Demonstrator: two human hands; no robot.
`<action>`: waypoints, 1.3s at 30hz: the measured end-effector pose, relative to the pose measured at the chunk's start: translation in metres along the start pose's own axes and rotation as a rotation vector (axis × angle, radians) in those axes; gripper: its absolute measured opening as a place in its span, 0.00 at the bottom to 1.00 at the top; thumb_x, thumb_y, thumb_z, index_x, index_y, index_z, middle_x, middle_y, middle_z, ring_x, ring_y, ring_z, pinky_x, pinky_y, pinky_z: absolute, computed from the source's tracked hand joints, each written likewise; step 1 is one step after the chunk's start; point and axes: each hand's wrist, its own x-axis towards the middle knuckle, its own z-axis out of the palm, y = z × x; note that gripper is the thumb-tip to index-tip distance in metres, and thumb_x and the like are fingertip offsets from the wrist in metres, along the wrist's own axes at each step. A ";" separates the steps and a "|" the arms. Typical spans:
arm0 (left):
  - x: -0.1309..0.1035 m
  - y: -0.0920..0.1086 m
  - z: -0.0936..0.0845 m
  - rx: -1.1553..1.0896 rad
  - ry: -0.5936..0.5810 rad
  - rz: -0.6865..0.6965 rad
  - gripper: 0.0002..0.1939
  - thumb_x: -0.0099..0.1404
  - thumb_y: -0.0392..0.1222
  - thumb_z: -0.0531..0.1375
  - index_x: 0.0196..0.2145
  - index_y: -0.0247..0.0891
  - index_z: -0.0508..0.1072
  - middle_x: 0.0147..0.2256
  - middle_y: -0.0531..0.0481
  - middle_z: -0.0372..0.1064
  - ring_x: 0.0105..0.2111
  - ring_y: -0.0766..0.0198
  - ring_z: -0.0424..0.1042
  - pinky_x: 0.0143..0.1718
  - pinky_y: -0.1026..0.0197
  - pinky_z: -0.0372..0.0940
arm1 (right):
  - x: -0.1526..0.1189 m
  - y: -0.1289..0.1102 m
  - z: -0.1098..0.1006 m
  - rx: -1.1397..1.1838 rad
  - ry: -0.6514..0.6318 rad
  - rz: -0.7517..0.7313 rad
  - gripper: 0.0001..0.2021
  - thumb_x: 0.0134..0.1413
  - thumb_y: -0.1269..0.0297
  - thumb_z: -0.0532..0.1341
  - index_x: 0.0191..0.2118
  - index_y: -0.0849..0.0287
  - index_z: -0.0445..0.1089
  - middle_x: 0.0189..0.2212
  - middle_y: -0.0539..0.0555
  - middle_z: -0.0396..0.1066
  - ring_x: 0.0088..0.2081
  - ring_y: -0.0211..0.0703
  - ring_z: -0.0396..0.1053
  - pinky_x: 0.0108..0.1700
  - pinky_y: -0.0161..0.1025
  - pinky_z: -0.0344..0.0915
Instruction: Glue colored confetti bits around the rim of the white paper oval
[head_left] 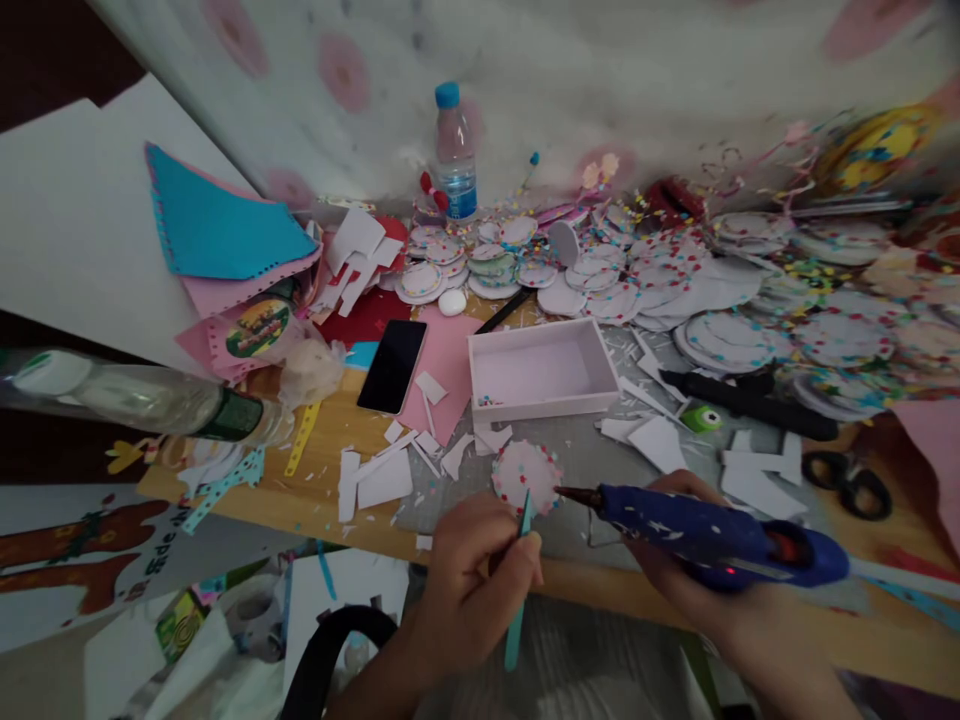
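Note:
My left hand (480, 585) is closed around slim teal tweezers (514, 640), whose tip reaches onto a round white paper disc (523, 470) with red and blue dots along its rim. In my right hand (697, 600) is a dark blue hot glue gun (690, 525), its handle mostly hidden. A small red light glows on the gun, and a pale glue stick (904, 575) sticks out of its back. The gun's nozzle points left at the right edge of the disc; whether it touches I cannot tell. Behind the disc stands an open white box (544, 402) with a few coloured beads inside.
Stacks of dotted paper discs (727, 340) line the back. A phone (393, 366) and paper scraps (385, 480) lie left, near a large bottle (150, 395). A small water bottle (455, 160) stands behind. Black scissors (847, 485) and a black pen-like tool (750, 405) lie right.

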 end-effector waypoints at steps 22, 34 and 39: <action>0.001 0.008 -0.007 0.081 0.035 -0.021 0.20 0.67 0.38 0.50 0.17 0.38 0.60 0.16 0.53 0.57 0.21 0.67 0.60 0.27 0.60 0.52 | 0.002 -0.003 0.005 0.079 -0.106 0.083 0.11 0.43 0.65 0.62 0.32 0.52 0.59 0.22 0.46 0.59 0.21 0.38 0.56 0.21 0.36 0.52; 0.004 0.010 -0.004 0.072 0.023 -0.012 0.21 0.68 0.40 0.50 0.17 0.38 0.59 0.16 0.53 0.55 0.21 0.66 0.59 0.27 0.59 0.53 | 0.000 -0.004 0.005 0.100 -0.063 0.104 0.10 0.43 0.64 0.62 0.32 0.52 0.60 0.22 0.44 0.59 0.20 0.37 0.55 0.21 0.35 0.51; 0.003 0.009 -0.004 0.083 0.021 -0.014 0.21 0.68 0.42 0.49 0.17 0.39 0.59 0.15 0.53 0.56 0.21 0.66 0.59 0.27 0.58 0.53 | 0.001 -0.003 0.003 0.085 -0.094 0.081 0.10 0.44 0.66 0.62 0.32 0.52 0.59 0.23 0.45 0.58 0.21 0.37 0.55 0.22 0.35 0.51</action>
